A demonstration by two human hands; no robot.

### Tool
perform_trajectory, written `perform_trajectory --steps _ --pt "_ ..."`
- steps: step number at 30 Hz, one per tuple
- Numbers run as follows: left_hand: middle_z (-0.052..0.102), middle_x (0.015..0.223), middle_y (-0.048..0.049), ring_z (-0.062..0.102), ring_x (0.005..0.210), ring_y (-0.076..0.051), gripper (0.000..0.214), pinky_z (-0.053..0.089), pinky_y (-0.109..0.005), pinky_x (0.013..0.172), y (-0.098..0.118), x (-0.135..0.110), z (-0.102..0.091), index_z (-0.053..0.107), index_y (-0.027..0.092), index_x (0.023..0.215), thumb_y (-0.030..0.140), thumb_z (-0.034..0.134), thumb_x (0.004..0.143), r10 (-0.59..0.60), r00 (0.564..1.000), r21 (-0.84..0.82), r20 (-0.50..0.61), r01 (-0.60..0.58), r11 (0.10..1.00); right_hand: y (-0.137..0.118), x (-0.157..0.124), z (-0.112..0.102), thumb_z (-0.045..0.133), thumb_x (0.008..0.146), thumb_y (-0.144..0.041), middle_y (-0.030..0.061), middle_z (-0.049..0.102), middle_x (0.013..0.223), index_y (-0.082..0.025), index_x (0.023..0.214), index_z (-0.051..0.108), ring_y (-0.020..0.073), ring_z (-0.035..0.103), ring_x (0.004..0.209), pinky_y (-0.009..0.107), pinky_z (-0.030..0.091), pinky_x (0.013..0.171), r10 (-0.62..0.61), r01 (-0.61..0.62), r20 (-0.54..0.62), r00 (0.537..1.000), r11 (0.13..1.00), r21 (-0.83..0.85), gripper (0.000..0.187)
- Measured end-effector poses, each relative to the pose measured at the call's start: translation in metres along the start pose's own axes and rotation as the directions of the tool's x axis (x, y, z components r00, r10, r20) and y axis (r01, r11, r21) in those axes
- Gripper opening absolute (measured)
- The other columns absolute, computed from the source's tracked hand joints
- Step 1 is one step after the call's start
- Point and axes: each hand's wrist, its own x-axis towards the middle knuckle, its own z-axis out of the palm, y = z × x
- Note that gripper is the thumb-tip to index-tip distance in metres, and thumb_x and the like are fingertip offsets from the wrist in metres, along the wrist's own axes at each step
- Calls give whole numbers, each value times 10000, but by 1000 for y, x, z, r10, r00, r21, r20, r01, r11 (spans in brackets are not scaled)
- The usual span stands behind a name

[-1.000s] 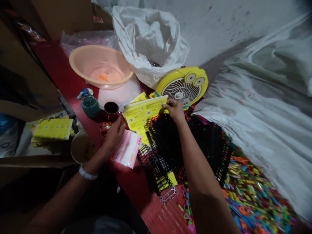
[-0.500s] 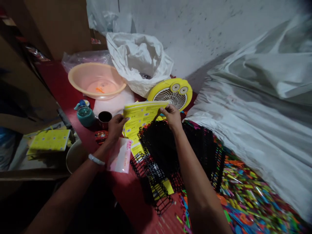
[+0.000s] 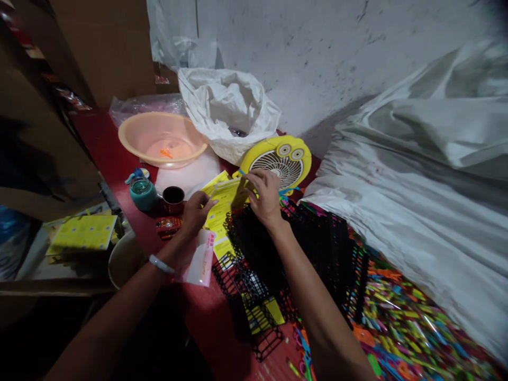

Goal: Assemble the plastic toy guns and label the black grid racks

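Observation:
Yellow printed paper sheets [image 3: 223, 203] stand tilted up between my two hands, above the table. My left hand [image 3: 196, 212] pinches them at the left edge, thumb toward the sheets. Bent over their upper right part, my right hand [image 3: 264, 194] has its fingers curled on the paper and casts a shadow on it. More yellow paper [image 3: 214, 183] shows just behind. Black plastic mesh pieces [image 3: 265, 238] lie in a stack under my right forearm. Below my left hand is a clear plastic packet with a pink strip [image 3: 204, 259].
A red mug [image 3: 173, 197], a teal jar [image 3: 143, 194] and a peach basin [image 3: 159, 135] are on the left. Behind stand a yellow fan [image 3: 278, 161] and an open white sack [image 3: 222, 143]. Colourful small plastic pieces [image 3: 413, 317] are heaped at right, beside white sacks [image 3: 397, 174].
My right hand has moved left toward my left hand, and the held sheets now span a narrower width between them. The yellow paper behind has come into view.

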Motion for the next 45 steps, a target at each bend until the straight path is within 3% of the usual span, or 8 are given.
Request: perform_trajectory --steps 6,10,14,20,29,38,42,45 --pt "657 1002 -78 623 1007 -227 297 512 -360 907 2 -1 -2 456 227 670 376 666 818 147 980 -84 130 -137 987 -2 1 10 549 955 -203 134 639 1377 -268 1372 583 312 556 1310 540 418 1111 -56 41 111 992 990 133 424" --pt "696 957 -80 650 974 -239 256 529 -393 912 0 -2 -1 488 228 688 376 627 843 174 956 -81 236 -159 984 -2 1 10 570 925 -176 140 668 1344 -242 1232 624 311 586 1276 534 431 1091 -48 31 114 992 989 146 319" --pt "727 983 -82 663 933 -228 196 545 -371 869 -9 -3 1 562 221 750 378 644 834 125 974 -71 187 -114 991 1 -5 9 548 858 -101 121 690 1281 -245 1005 609 296 606 1206 506 452 1052 -59 36 123 991 983 182 214" --pt "778 1127 -112 713 1011 -262 251 556 -422 960 -13 -4 -3 743 186 1033 325 642 851 88 972 -18 216 -86 996 8 -22 10 462 716 16 36 617 785 -252 795 542 248 583 865 413 467 886 -82 64 115 990 987 149 290" --pt "804 1091 -82 738 1059 -295 235 571 -449 983 -13 -8 -2 799 225 1037 334 666 878 49 975 -28 218 -44 999 -1 -24 9 457 864 -38 72 678 933 -238 1369 602 276 592 933 423 454 877 -31 14 173 984 995 99 563" --pt "758 1273 -75 694 1218 -274 392 525 -473 1106 -20 -17 -27 793 246 1135 149 616 799 92 927 -47 364 -80 996 -3 -49 -17 510 936 -79 58 678 831 -247 982 713 242 619 823 399 494 769 -39 20 111 993 986 166 268" --pt "702 1370 -120 665 1263 -264 592 520 -428 1104 -32 4 -31 715 163 1293 28 462 775 -23 948 247 316 -59 967 -3 -63 -40 517 953 -83 47 686 833 -304 992 769 226 652 825 406 529 754 15 -28 58 998 974 226 337" --pt "690 1364 -185 653 1267 -287 516 489 -422 1118 -40 27 -13 711 103 1254 21 465 808 -95 923 495 372 -111 862 -5 -72 -51 549 947 -85 39 677 814 -342 999 795 212 647 780 394 534 706 40 -55 67 997 966 254 360"
